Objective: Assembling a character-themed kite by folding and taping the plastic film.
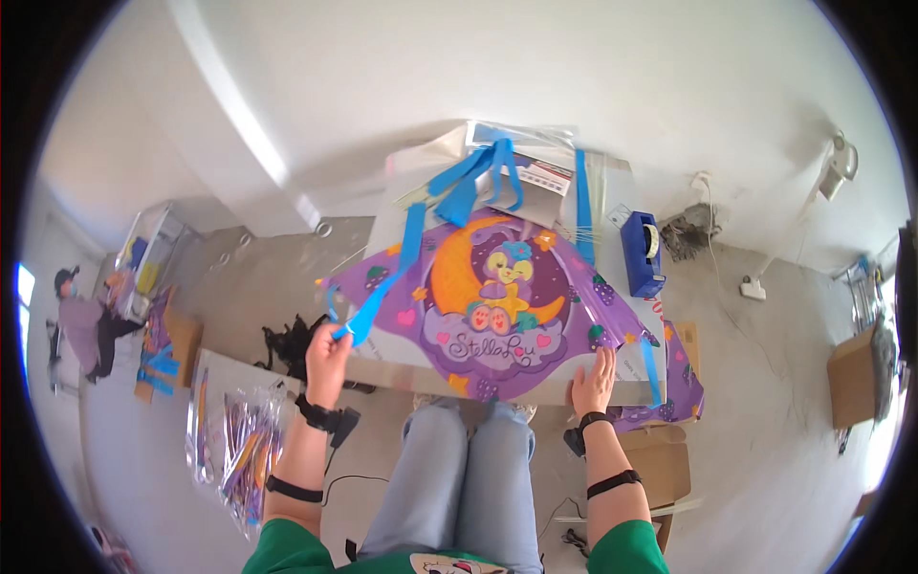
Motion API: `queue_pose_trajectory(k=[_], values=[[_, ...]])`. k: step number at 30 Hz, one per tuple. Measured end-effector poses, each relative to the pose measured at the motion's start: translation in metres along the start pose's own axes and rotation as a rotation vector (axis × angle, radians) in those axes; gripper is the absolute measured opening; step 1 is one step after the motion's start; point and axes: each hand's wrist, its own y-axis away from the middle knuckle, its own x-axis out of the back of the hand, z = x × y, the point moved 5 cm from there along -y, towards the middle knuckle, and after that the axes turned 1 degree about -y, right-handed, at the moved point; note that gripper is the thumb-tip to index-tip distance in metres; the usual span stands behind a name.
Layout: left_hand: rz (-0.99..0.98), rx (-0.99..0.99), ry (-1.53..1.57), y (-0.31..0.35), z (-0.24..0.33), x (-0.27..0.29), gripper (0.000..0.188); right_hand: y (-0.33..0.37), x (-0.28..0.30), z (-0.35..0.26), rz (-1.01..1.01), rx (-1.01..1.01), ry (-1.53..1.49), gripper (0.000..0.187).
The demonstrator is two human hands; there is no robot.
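Observation:
A purple kite (598, 292), printed with a cartoon rabbit on an orange moon, lies spread over the table (397, 356) in front of me. My left hand (327, 368) is closed in a pinch on the lower end of a long blue ribbon (409, 244), which runs up across the kite's left wing. My right hand (595, 385) rests with fingers stretched out at the kite's lower right edge and holds nothing. More blue ribbons (463, 196) lie bunched at the table's far side, next to a clear plastic bag (550, 137).
A blue tape dispenser (643, 256) stands at the table's right edge. Another purple kite piece (681, 387) and a cardboard box (669, 464) are below right. Packaged kites (251, 435) lie at lower left. Far left, a person (88, 325) is beside a rack.

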Motion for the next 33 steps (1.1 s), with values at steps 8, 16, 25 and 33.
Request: queue_pose_trajectory(k=[8,16,25,33], values=[[-0.390,-0.363,-0.336,0.152,0.075,-0.034,0.010,0.077,0.064,-0.239,-1.311,-0.737,-1.732,0.051],[-0.683,-0.686,-0.455,0.214,0.087,-0.031,0.017,0.103,0.067,-0.271,-1.403,-0.458,-1.414,0.022],[-1.015,0.160,-0.711,0.261,-0.088,0.089,0.062,0.054,0.138,-0.219,-0.839,-0.577,-1.396,0.019],[-1.399,1.163,-0.413,0.421,-0.166,0.132,0.035,0.075,0.153,-0.154,-0.803,-0.608,-1.431,0.017]])
